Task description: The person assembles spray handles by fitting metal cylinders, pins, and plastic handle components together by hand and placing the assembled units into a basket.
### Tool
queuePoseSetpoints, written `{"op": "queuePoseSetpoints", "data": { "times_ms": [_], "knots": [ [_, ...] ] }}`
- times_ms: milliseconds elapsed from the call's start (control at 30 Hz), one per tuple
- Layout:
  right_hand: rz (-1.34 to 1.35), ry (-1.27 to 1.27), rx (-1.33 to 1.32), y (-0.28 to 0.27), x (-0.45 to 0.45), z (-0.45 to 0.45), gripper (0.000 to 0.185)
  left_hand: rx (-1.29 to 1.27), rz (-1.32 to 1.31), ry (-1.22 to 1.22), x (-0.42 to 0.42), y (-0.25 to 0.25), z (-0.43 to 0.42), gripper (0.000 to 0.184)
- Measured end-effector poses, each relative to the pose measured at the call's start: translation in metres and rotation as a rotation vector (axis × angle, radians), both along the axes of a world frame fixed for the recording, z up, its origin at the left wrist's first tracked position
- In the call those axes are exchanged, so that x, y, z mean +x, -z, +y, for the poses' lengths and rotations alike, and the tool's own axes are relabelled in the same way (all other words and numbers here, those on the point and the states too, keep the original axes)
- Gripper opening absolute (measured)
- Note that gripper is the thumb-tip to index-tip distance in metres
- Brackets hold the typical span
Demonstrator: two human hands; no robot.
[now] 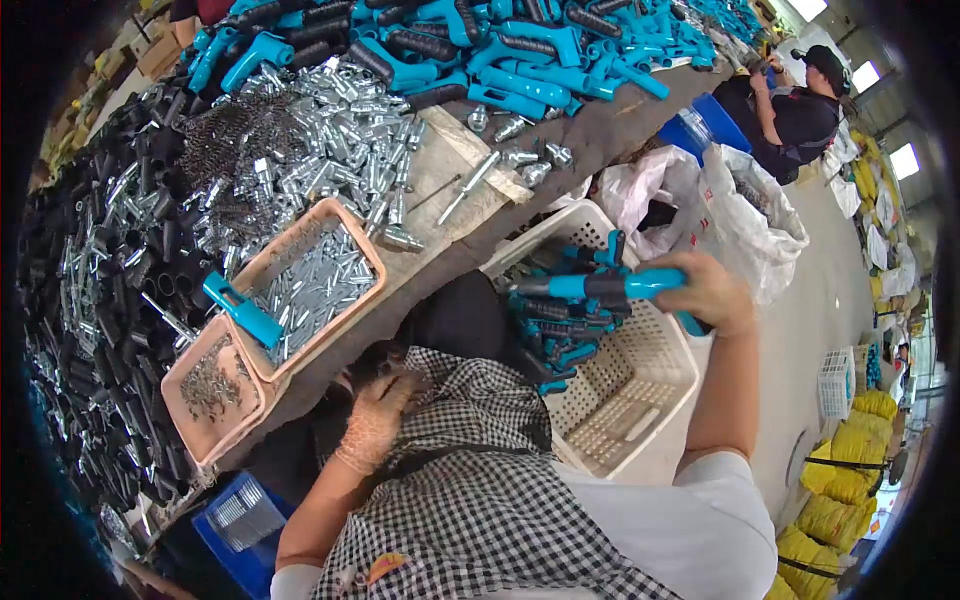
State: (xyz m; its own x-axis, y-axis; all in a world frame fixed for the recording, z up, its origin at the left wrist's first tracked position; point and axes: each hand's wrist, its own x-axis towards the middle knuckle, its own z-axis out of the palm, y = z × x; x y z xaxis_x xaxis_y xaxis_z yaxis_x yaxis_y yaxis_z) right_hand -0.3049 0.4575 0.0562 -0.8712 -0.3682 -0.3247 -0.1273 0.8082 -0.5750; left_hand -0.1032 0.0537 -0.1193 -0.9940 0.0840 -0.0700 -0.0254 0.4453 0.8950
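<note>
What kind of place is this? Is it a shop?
It looks more like a factory or workshop. You can see a big heap of blue parts, a pile of shiny metal parts, and a white crate holding blue-and-black pieces.

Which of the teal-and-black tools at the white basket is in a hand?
The tool gripped in the right hand, held over the white basket; the other tools lie piled inside it.
</note>
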Motion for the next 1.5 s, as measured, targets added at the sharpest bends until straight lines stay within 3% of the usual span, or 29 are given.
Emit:
{"op": "queuePoseSetpoints", "data": {
  "times_ms": [67, 100, 133, 200, 233, 333, 367, 400, 500, 533, 600, 633, 733, 767, 867, 933, 1000, 1067, 1133, 1167, 1233, 1333, 1367, 1467, 1500],
  "knots": [
    [0.078, -0.012, 0.12, 0.058, -0.019, 0.0, 0.05, -0.179, 0.062, 0.078, 0.012, 0.011, -0.013, 0.033],
    [0.065, 0.014, 0.136, 0.093, -0.03, -0.003, 0.049, -0.36, 0.228, 0.154, 0.017, 0.021, -0.018, 0.032],
    [-0.105, 0.144, 0.116, 0.118, -0.037, -0.015, 0.045, -0.332, 0.187, 0.157, 0.015, 0.015, -0.015, 0.029],
    [0.105, 0.071, 0.152, 0.249, -0.065, 0.007, 0.046, -0.291, 0.099, 0.141, 0.013, -0.005, -0.01, 0.022],
    [0.265, -0.009, 0.223, 0.294, -0.069, 0.006, 0.047, -0.365, 0.105, 0.156, 0.016, 0.008, -0.014, 0.024],
    [0.15, -0.039, 0.687, 0.336, -0.037, -0.039, 0.045, 0.02, -0.456, -0.122, 0.012, -0.002, -0.002, 0.029],
    [0.127, -0.098, 0.709, 0.369, -0.031, -0.035, 0.044, -0.032, -0.445, -0.135, 0.011, -0.004, -0.001, 0.029],
    [-0.174, -0.134, 0.871, 0.381, -0.048, -0.049, 0.04, -0.084, -0.438, -0.141, 0.013, -0.004, -0.001, 0.03],
    [-0.122, -0.331, 0.901, 0.399, -0.054, -0.03, 0.031, -0.496, 0.104, 0.073, 0.029, 0.019, -0.01, 0.031],
    [-0.088, -0.353, 0.913, 0.42, -0.059, -0.02, 0.029, -0.459, 0.057, 0.049, 0.035, 0.026, -0.011, 0.032],
    [0.055, -0.176, 0.68, 0.399, -0.048, -0.022, 0.026, -0.362, -0.029, 0.016, 0.037, 0.013, -0.01, 0.034],
    [0.123, -0.087, 0.563, 0.374, -0.043, -0.025, 0.025, -0.425, 0.084, 0.065, 0.038, 0.01, -0.015, 0.03],
    [0.446, 0.035, 0.2, 0.281, -0.007, -0.082, 0.021, -0.104, -0.007, -0.115, 0.038, -0.018, -0.022, 0.026],
    [0.52, 0.007, 0.069, 0.268, 0.0, -0.095, 0.02, 0.032, -0.1, -0.198, 0.037, -0.037, -0.024, 0.025],
    [0.699, -0.11, -0.304, 0.221, 0.025, -0.133, 0.022, 0.094, -0.013, -0.414, 0.034, -0.107, -0.045, 0.029],
    [0.779, -0.244, -0.518, 0.161, 0.045, -0.18, 0.027, -0.254, 0.032, -0.636, 0.03, -0.141, -0.081, 0.033],
    [0.649, -0.253, -0.606, 0.115, 0.066, -0.217, 0.035, -0.468, 0.123, -0.956, 0.013, -0.146, -0.123, 0.044],
    [0.51, -0.322, -0.717, 0.096, 0.076, -0.243, 0.038, -0.616, -0.118, -1.051, -0.011, -0.159, -0.169, 0.056],
    [0.345, -0.377, -0.883, 0.093, 0.086, -0.268, 0.039, -0.722, -0.31, -0.994, -0.028, -0.147, -0.206, 0.062],
    [0.254, -0.462, -0.846, 0.074, 0.093, -0.281, 0.04, -0.747, -0.321, -0.995, -0.037, -0.136, -0.22, 0.06],
    [0.282, -0.679, -0.845, 0.059, 0.097, -0.307, 0.041, -0.8, -0.353, -0.985, -0.052, -0.117, -0.235, 0.057],
    [0.404, -0.876, -0.782, 0.046, 0.106, -0.33, 0.046, -0.734, -0.151, -0.958, -0.049, -0.129, -0.231, 0.06],
    [0.46, -0.919, -0.75, 0.043, 0.107, -0.337, 0.048, -0.828, 0.127, -1.019, -0.047, -0.122, -0.223, 0.05],
    [0.834, -0.804, -0.69, 0.029, 0.107, -0.355, 0.056, -0.973, -0.029, -0.561, -0.031, -0.184, -0.179, 0.034],
    [0.977, -0.792, -0.597, 0.025, 0.105, -0.357, 0.061, -1.073, 0.075, -0.4, -0.025, -0.18, -0.166, 0.028]
  ]
}}
